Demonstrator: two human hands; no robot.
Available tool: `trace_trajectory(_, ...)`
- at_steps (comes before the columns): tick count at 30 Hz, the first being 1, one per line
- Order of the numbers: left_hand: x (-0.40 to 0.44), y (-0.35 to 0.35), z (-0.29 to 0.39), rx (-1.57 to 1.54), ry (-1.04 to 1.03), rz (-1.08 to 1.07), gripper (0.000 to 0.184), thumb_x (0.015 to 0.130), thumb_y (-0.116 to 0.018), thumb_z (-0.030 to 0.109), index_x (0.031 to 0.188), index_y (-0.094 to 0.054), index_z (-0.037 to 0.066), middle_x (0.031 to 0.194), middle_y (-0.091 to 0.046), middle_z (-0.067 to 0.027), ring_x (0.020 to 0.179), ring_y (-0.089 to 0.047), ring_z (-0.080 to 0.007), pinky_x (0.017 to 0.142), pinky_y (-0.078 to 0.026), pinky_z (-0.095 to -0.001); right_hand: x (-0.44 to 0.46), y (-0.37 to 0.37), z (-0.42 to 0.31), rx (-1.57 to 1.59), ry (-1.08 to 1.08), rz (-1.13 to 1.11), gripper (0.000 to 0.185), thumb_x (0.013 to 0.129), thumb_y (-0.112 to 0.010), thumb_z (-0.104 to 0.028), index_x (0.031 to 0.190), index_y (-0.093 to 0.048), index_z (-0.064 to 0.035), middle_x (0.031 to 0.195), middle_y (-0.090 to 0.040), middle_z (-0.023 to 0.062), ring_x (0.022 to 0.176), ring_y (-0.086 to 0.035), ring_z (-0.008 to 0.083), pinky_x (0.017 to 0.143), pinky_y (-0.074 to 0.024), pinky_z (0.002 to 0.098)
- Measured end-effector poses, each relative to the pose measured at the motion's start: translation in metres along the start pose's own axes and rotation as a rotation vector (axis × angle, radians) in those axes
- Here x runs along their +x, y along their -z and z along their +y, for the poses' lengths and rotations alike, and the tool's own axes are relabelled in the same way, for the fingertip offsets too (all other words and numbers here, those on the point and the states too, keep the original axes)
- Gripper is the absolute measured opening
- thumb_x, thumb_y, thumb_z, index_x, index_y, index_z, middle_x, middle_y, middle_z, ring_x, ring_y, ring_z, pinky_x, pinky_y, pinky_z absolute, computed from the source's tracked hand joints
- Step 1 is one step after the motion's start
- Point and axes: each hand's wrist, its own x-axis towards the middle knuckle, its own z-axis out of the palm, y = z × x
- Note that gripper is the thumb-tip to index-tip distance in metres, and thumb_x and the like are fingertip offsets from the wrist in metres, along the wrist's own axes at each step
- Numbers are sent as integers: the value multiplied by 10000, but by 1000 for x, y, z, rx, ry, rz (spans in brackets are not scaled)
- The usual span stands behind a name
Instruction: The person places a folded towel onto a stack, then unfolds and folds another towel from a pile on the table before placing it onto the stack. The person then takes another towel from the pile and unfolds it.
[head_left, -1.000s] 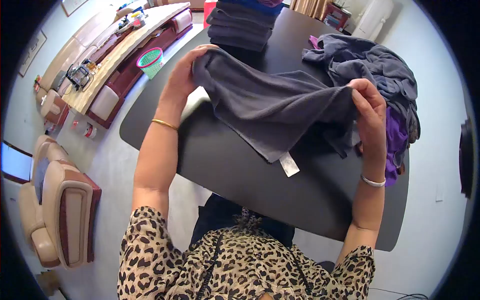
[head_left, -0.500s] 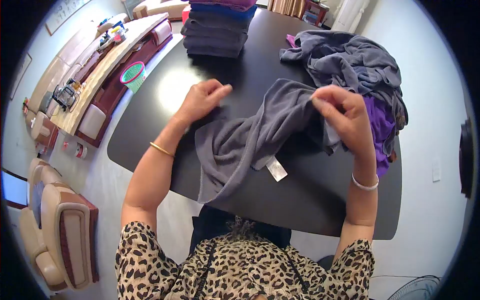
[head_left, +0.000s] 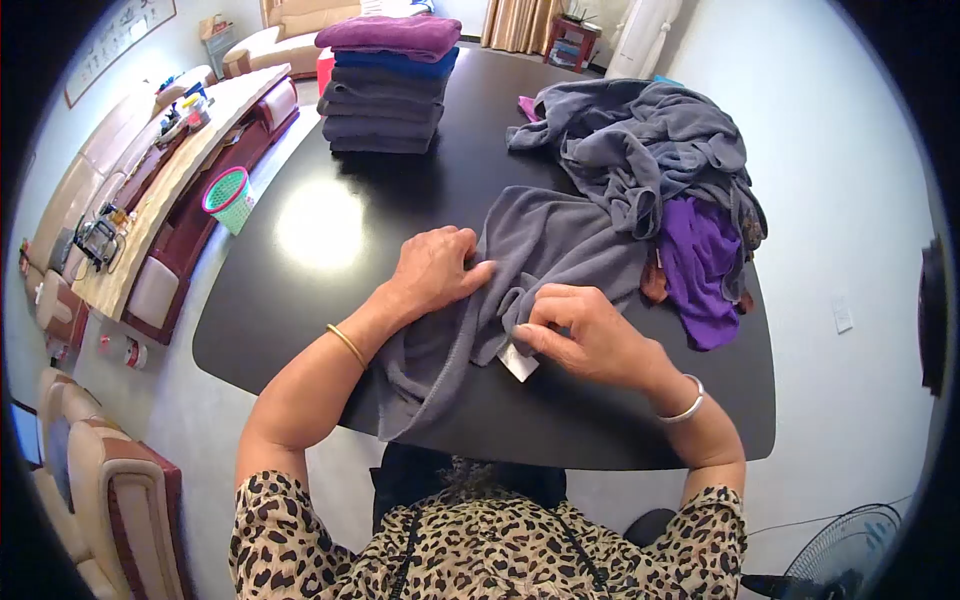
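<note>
A grey cloth (head_left: 560, 232) lies loosely spread and wrinkled on the dark table (head_left: 640, 420), one corner hanging at the near edge. A white label (head_left: 518, 362) sticks out from its near side. My left hand (head_left: 436, 270) rests at the cloth's left edge, fingers curled; whether it pinches fabric is hidden. Over the cloth's near middle, beside the label, my right hand (head_left: 580, 330) is closed in a pinch on a gathered part of the grey cloth.
A folded stack of grey and blue cloths (head_left: 385, 105) with a purple one on top stands at the back left. Behind my right hand lies a grey heap (head_left: 650, 140) with a purple cloth (head_left: 700, 265). A green basket (head_left: 230, 200) and a fan (head_left: 845, 550) are on the floor.
The grey cloth, earlier held up between both hands, now lies on the table. My left hand let go and came back to its left edge. My right hand moved down and left toward the label.
</note>
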Motion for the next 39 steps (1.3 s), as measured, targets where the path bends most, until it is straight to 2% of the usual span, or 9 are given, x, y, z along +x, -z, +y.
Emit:
trace_trajectory(1, 1, -4, -2, -5, -6, 8, 385, 811, -645, 389, 721, -614, 16, 711, -616, -146, 711, -609, -314, 643, -479, -413, -1, -5, 7, -11, -1, 1, 229, 850, -654, -154, 717, -601, 25, 733, -576, 137, 673, -578, 260, 613, -452, 370)
trace_trajectory(4, 3, -5, -9, 51, -1, 35, 283, 824, -598, 282, 750, -609, 9, 693, -601, -125, 688, -612, -258, 639, -480, -391, -2, -13, 19, 288, -319, 104, 121, 897, -622, -107, 871, -645, 9, 783, -580, -15, 744, -493, 31, 627, -408, 230)
trace_trajectory(6, 4, 6, -16, -461, 224, -61, 264, 794, -559, 230, 735, -596, -24, 710, -622, -169, 684, -612, -289, 670, -498, -391, 0, -23, 34, 405, -279, 230, 95, 899, -611, -86, 917, -643, 2, 828, -589, -18, 763, -504, 31, 655, -417, 217)
trace_trajectory(9, 2, 11, -55, -1410, 376, -126, 206, 873, -515, 176, 883, -633, 8, 897, -675, -73, 795, -623, -171, 761, -506, -330, -4, -25, 47, 618, -240, 365, 161, 898, -578, -20, 1054, -617, -9, 943, -601, -14, 823, -532, 40, 749, -435, 187)
trace_trajectory(11, -1, 27, -60, -1814, 258, -17, 191, 896, -504, 168, 905, -620, 16, 957, -666, -59, 868, -629, -174, 840, -498, -340, -8, -23, 52, 718, -272, 391, 224, 884, -568, 12, 1105, -599, -6, 982, -599, -10, 846, -535, 43, 774, -432, 183)
trace_trajectory(15, -9, 55, -61, -2077, 155, 50, 171, 887, -465, 125, 948, -578, 12, 968, -652, -93, 910, -626, -211, 889, -490, -354, -13, -21, 51, 984, -374, 274, 420, 774, -508, 67, 1177, -593, -15, 1020, -588, 6, 840, -546, 37, 719, -448, 168)
trace_trajectory(21, -7, 45, -71, -2005, 209, -33, 251, 855, -443, 48, 1078, -550, 11, 1001, -624, -99, 907, -628, -201, 878, -505, -346, -17, -25, 61, 1122, -408, 12, 533, 699, -491, 37, 1230, -543, 19, 1117, -601, 62, 968, -571, 83, 833, -449, 188)
trace_trajectory(25, -11, 56, -52, -1809, 318, 49, 386, 832, -445, -1, 1209, -530, 0, 1035, -619, -104, 900, -636, -185, 859, -526, -319, -17, -24, 65, 1096, -402, 73, 517, 712, -502, 24, 1228, -532, 26, 1125, -598, 68, 1013, -581, 114, 895, -456, 220)
trace_trajectory(39, -11, 53, -63, -1642, 239, -169, 225, 901, -550, 84, 1105, -606, 9, 1012, -667, -85, 872, -658, -133, 789, -549, -264, -18, -12, 74, 1226, -389, -25, 505, 754, -470, 17, 1257, -517, 20, 1032, -609, 32, 867, -560, 30, 764, -465, 184)
